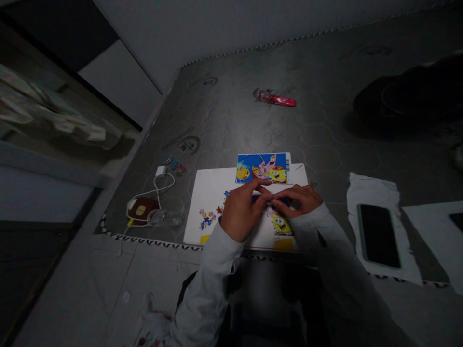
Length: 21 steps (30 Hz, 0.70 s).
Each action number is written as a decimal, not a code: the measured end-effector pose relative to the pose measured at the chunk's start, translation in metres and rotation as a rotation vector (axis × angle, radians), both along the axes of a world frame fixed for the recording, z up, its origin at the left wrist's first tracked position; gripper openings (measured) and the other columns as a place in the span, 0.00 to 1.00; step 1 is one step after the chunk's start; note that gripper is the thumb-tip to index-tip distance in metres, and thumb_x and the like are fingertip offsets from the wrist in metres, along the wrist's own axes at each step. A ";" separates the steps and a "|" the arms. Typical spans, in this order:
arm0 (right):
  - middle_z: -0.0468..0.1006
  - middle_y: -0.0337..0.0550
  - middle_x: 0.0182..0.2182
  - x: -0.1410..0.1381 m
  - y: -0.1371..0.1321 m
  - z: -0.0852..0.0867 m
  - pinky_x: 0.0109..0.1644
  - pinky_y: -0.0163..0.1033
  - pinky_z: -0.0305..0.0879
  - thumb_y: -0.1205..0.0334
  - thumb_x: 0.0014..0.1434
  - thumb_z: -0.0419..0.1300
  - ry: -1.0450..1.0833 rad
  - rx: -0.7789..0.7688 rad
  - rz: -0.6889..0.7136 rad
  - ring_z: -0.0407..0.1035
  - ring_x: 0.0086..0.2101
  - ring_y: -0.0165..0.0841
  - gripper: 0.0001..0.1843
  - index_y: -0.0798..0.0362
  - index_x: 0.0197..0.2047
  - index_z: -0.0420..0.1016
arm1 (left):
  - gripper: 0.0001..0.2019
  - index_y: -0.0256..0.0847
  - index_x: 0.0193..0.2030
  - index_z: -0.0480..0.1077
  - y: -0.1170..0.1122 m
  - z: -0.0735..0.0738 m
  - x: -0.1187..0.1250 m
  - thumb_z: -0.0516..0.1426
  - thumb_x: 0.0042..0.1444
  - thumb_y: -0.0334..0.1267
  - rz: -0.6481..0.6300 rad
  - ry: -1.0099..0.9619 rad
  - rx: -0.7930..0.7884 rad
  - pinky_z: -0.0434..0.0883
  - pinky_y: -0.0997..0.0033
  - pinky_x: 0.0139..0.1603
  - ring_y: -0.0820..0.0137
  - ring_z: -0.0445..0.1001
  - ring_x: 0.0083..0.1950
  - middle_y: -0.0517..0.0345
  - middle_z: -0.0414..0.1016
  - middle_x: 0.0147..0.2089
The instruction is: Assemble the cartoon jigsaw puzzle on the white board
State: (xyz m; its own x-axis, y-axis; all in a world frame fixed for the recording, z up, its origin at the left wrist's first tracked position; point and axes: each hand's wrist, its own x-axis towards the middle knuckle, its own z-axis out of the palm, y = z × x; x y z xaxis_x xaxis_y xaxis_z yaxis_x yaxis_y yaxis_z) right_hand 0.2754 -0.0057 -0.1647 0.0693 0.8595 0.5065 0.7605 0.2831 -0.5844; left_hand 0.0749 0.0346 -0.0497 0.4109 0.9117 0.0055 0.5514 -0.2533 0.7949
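A white puzzle board (210, 197) lies on a dark patterned mat (253, 125). Partly joined cartoon puzzle pieces (281, 224) sit on it, and loose small pieces (206, 219) lie at its left. A colourful cartoon picture card (263, 167) rests at the board's far edge. My left hand (240, 209) and my right hand (298, 200) meet over the board's middle, fingers pinched together on small blue puzzle pieces (269, 199). Both arms wear pale long sleeves.
A black phone (378, 234) lies on white paper (372, 190) at right. A red wrapper (277, 99) lies farther back. A white cable with charger (159, 180), a brown round object (140, 209) and a clear bottle (164, 218) sit at left. A dark bag (408, 96) lies far right.
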 end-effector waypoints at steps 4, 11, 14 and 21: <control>0.84 0.40 0.29 -0.001 -0.001 0.009 0.47 0.48 0.64 0.43 0.72 0.67 0.025 -0.012 -0.011 0.74 0.31 0.38 0.15 0.40 0.38 0.90 | 0.04 0.43 0.49 0.87 0.002 0.000 -0.005 0.71 0.70 0.32 0.030 0.002 -0.023 0.81 0.63 0.59 0.65 0.89 0.48 0.58 0.92 0.47; 0.86 0.41 0.32 0.003 -0.006 0.027 0.51 0.49 0.65 0.46 0.74 0.65 -0.018 -0.121 -0.009 0.76 0.33 0.39 0.15 0.41 0.41 0.91 | 0.07 0.48 0.49 0.90 0.006 -0.001 -0.008 0.68 0.73 0.34 -0.011 0.081 -0.068 0.80 0.58 0.68 0.60 0.90 0.57 0.58 0.93 0.52; 0.86 0.41 0.34 0.007 -0.010 0.037 0.53 0.50 0.66 0.51 0.74 0.65 -0.029 -0.142 -0.023 0.76 0.34 0.39 0.12 0.42 0.42 0.90 | 0.08 0.49 0.51 0.91 0.008 -0.003 -0.006 0.67 0.73 0.35 -0.050 0.221 -0.112 0.80 0.54 0.69 0.56 0.90 0.59 0.57 0.93 0.53; 0.86 0.40 0.33 0.014 -0.012 0.039 0.52 0.50 0.66 0.52 0.74 0.66 -0.059 -0.190 -0.040 0.76 0.34 0.39 0.11 0.41 0.42 0.91 | 0.08 0.46 0.54 0.90 0.008 0.004 -0.005 0.70 0.71 0.38 -0.019 0.344 -0.182 0.80 0.55 0.62 0.56 0.91 0.53 0.56 0.94 0.48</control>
